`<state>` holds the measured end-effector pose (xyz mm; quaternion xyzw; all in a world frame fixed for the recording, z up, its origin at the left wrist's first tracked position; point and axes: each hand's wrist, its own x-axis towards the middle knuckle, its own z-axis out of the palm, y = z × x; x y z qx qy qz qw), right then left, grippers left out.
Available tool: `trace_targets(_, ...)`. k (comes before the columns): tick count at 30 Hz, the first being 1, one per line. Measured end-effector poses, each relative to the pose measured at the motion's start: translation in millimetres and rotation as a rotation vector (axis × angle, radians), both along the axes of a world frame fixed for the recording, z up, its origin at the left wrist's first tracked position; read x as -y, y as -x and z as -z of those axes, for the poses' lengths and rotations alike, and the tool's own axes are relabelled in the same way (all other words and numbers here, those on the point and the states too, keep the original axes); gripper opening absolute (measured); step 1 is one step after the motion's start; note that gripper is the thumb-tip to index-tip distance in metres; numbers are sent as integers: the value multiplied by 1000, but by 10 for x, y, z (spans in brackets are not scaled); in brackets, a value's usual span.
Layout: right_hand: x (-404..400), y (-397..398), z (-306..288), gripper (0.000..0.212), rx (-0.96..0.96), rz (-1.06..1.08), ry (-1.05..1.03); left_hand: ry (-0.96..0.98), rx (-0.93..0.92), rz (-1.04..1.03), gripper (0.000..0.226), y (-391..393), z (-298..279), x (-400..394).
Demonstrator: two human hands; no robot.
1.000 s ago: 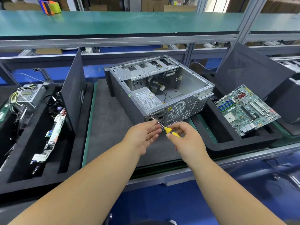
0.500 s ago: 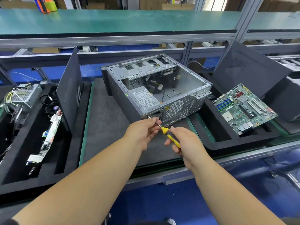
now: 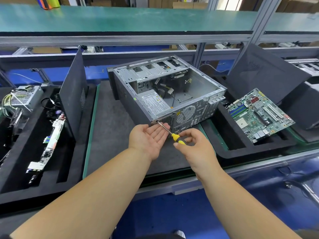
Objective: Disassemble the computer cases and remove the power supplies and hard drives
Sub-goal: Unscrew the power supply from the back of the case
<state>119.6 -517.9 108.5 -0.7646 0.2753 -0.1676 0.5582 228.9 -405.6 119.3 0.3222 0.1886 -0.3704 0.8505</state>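
While the right hand point(image 3: 195, 144) is pinching the yellow-handled screwdriver point(image 3: 173, 134), the left hand point(image 3: 150, 135) is cupping flat-fingered under the heavy, rigid grey steel computer case point(image 3: 165, 94), probably awaiting a slippery screw.

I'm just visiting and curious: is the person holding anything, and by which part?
The right hand pinches a screwdriver by its yellow handle; the left hand lies open, palm up, holding nothing.

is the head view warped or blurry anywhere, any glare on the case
Head view: wide-angle warp bows the green shelf and frame rails, most at the edges; the case, screwdriver and both hands, left and right, are sharp; lighting is even, with no strong glare on the case metal; the far background is soft.
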Motion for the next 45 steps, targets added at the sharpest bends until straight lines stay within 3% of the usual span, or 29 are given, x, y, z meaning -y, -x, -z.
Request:
trace_targets(14, 14, -62, -51, 2, -52, -9, -64, -6, -7, 34, 53, -52, 19, -24)
trace_targets(18, 45, -48, -53, 12, 37, 39, -105, 0, -17, 24, 52, -48, 12, -28)
trace_targets(23, 47, -32, -62, 20, 58, 61, 36, -2, -25, 20, 52, -48, 7, -28)
trace_targets(26, 9, -16, -86, 8, 14, 31, 104, -5, -28, 19, 52, -50, 7, -24)
trace_targets(30, -27, 16, -95, 15, -41, -16, 194, -4, -19, 27, 51, -45, 10, -26)
trace_targets(34, -40, 22, -103, 2, -51, -4, 288, -2, -14, 27, 47, -32, -1, -23)
trace_targets(41, -36, 27, -103, 28, 46, 11, 322, -87, 5, 43, 38, -13, -24, -2)
trace_targets(45, -41, 19, -102, 21, 63, -20, 352, -198, 22, 31, 25, -2, -41, 38)
